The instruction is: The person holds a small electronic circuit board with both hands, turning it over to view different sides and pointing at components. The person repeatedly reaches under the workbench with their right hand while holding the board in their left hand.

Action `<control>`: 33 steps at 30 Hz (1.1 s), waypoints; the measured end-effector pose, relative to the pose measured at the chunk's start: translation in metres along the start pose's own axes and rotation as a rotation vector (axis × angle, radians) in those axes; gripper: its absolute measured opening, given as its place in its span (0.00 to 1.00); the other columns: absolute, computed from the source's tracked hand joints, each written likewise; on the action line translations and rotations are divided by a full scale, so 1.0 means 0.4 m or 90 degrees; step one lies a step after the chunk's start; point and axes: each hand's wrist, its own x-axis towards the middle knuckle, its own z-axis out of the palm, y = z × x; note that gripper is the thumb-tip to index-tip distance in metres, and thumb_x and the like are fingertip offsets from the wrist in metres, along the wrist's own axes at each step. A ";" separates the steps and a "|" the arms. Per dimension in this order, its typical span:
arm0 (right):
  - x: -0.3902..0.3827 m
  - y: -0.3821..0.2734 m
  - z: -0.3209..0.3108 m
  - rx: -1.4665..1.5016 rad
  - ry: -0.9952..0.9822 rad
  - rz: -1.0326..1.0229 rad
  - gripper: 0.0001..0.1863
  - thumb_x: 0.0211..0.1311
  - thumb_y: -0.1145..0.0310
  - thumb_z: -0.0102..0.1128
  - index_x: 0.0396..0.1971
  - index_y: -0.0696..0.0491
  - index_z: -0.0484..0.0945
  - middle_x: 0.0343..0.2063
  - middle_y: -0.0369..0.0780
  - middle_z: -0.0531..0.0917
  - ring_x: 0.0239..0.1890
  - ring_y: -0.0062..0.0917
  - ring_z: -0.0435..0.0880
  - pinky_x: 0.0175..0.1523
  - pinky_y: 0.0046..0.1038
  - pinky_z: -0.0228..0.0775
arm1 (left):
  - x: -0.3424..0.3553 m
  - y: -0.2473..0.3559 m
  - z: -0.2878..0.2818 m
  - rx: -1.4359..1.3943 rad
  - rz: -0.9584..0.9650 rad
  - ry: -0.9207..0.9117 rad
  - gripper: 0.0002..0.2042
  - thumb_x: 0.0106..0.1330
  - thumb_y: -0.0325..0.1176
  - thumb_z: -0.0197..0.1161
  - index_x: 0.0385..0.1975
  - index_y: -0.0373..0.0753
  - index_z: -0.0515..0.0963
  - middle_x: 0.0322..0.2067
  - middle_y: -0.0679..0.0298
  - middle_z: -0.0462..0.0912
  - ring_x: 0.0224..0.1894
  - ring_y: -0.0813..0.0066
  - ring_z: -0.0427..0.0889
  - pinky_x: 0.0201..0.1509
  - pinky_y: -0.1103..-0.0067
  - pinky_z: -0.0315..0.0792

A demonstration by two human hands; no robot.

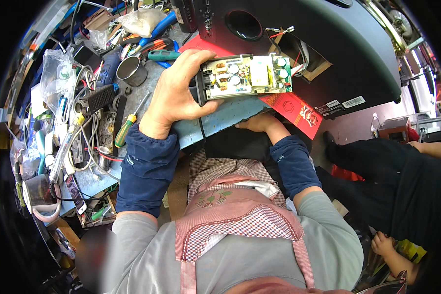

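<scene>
My left hand (181, 88) is closed around the black end plate of a circuit board module (250, 74), held above the bench. The board carries coils, round capacitors and a yellow-topped transformer. At the bench's front edge, my right hand (257, 122) reaches low beside a black surface, and its fingers are mostly hidden. Beyond the board stands a large black speaker cabinet (348, 54) with a rectangular opening. Loose wires (303, 56) come out of that opening. A red printed paper packet (296, 115) lies under the board, between the bench and the cabinet.
Left of my hand lie a screwdriver with a green and yellow handle (126, 131), a metal cup (132, 71) and a green-handled tool (163, 55). Tangled cables (85, 132) and a phone (75, 193) crowd the blue bench (191, 132). A person in black (397, 181) is at the right.
</scene>
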 end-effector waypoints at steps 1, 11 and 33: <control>0.000 -0.001 0.000 -0.001 0.005 0.000 0.46 0.66 0.43 0.77 0.79 0.49 0.72 0.82 0.47 0.69 0.84 0.45 0.64 0.87 0.42 0.53 | -0.001 0.000 -0.001 0.002 -0.002 0.002 0.43 0.43 0.37 0.84 0.65 0.36 0.78 0.55 0.52 0.85 0.56 0.49 0.87 0.60 0.63 0.83; -0.003 0.002 0.004 -0.010 0.018 -0.010 0.46 0.67 0.42 0.76 0.79 0.48 0.72 0.82 0.48 0.68 0.84 0.45 0.62 0.87 0.43 0.53 | -0.003 -0.002 0.003 0.005 -0.005 0.006 0.42 0.43 0.38 0.84 0.64 0.37 0.78 0.55 0.52 0.85 0.57 0.48 0.87 0.61 0.63 0.83; -0.028 -0.052 -0.047 -0.064 -0.047 0.028 0.48 0.72 0.38 0.68 0.84 0.46 0.65 0.86 0.45 0.61 0.87 0.44 0.57 0.89 0.43 0.49 | -0.002 -0.003 0.003 0.019 0.009 0.011 0.41 0.44 0.38 0.84 0.64 0.36 0.79 0.54 0.51 0.86 0.57 0.48 0.87 0.62 0.62 0.82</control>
